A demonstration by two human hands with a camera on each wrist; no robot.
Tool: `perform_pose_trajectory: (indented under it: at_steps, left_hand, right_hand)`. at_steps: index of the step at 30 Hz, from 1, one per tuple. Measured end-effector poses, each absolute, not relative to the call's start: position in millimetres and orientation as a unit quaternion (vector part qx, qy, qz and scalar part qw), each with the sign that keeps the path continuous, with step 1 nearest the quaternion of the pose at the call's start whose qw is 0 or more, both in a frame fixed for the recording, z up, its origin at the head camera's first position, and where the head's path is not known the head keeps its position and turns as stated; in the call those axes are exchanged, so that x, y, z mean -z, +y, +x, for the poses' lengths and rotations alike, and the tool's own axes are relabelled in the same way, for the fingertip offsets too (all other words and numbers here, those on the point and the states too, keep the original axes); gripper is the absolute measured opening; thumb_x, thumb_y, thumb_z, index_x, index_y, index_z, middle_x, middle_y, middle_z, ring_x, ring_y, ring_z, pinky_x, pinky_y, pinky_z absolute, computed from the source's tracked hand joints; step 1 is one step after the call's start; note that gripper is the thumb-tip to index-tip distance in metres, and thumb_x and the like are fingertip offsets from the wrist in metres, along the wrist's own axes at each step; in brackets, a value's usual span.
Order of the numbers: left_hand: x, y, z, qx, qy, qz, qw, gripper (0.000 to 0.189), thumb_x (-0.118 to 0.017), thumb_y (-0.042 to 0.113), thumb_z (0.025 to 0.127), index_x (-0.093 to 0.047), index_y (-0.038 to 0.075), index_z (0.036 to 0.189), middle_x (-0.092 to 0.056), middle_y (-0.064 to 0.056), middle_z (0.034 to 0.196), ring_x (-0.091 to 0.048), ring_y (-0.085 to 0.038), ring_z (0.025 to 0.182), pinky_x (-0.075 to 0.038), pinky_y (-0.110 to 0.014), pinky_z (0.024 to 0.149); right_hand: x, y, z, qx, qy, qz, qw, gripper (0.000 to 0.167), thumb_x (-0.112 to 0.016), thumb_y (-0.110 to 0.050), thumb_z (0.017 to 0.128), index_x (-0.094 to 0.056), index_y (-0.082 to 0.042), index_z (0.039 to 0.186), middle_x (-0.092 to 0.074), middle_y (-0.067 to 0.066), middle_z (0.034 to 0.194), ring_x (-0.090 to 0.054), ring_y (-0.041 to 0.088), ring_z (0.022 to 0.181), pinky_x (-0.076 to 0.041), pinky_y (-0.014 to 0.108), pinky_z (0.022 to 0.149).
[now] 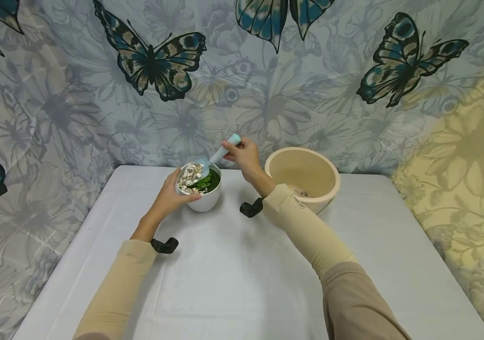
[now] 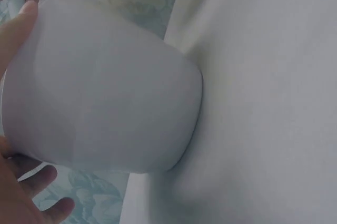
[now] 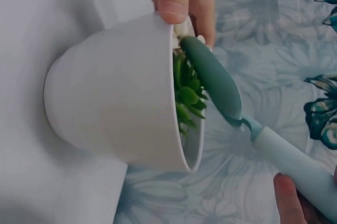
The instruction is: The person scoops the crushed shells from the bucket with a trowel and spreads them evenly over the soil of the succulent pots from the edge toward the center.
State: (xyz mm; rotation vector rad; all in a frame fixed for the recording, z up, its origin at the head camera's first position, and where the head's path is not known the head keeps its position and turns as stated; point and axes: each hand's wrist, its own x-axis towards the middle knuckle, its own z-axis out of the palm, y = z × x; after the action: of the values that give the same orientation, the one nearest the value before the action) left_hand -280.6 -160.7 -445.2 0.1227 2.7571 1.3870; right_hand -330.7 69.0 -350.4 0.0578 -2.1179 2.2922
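The left hand gripped the white plant pot at its rim. The right hand held a pale-blue hand trowel by its handle, the blade slanting over the pot's mouth. Inside the pot, pebbles lay beside a green succulent; right of the pot stood a beige tub.

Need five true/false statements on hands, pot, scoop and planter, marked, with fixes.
1. The right hand holds the blue scoop. True.
2. The left hand grips the beige planter. False: it holds the white pot.
3. A green plant and pale pebbles are in the white pot. True.
4. In the head view, the beige planter is left of the white pot. False: it is to the right.
5. The scoop's blade is at the white pot's opening. True.
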Motion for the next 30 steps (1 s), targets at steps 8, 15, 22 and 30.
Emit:
perform_pose_trajectory:
  at_steps: [8,15,22,30]
  left_hand:
    - [441.7,-162.7,-275.7,-0.422,0.906,0.037,0.011,0.12,-0.077,0.058,0.075,-0.005,0.009,0.158,-0.015,-0.022,0.16,-0.016,-0.04,0.148,-0.023,-0.064,0.115]
    - [441.1,-166.1,-279.6,-0.452,0.891,0.045,0.028,0.117,-0.079,0.051,0.076,-0.006,0.011,0.158,-0.015,-0.021,0.161,-0.017,-0.039,0.149,-0.022,-0.063,0.116]
    - [443.6,-165.7,-274.7,-0.442,0.896,0.025,0.019,0.12,-0.078,0.056,0.074,-0.005,0.013,0.158,-0.013,-0.02,0.162,-0.015,-0.04,0.149,-0.022,-0.064,0.116]
    - [441.8,-165.9,-273.9,-0.412,0.91,0.041,0.018,0.12,-0.077,0.059,0.074,-0.006,0.012,0.158,-0.015,-0.021,0.161,-0.016,-0.039,0.148,-0.023,-0.063,0.115]
  right_hand:
    - [344.9,66.8,-331.9,-0.729,-0.684,0.02,0.012,0.03,-0.069,-0.016,0.091,-0.063,0.004,0.112,-0.069,0.017,0.109,-0.07,0.017,0.082,-0.06,0.029,0.08]
    - [349.8,63.8,-332.7,-0.736,-0.676,0.021,0.018,0.024,-0.069,-0.013,0.09,-0.063,0.003,0.107,-0.069,0.012,0.099,-0.067,0.011,0.072,-0.06,0.029,0.077]
    - [354.2,62.0,-330.7,-0.734,-0.679,0.029,0.024,0.027,-0.069,-0.014,0.091,-0.064,0.004,0.11,-0.069,0.014,0.104,-0.069,0.014,0.078,-0.06,0.029,0.078]
    - [354.3,60.1,-326.7,-0.728,-0.681,0.043,0.074,0.024,-0.071,-0.012,0.089,-0.064,0.005,0.104,-0.064,0.003,0.085,-0.07,0.014,0.077,-0.06,0.028,0.076]
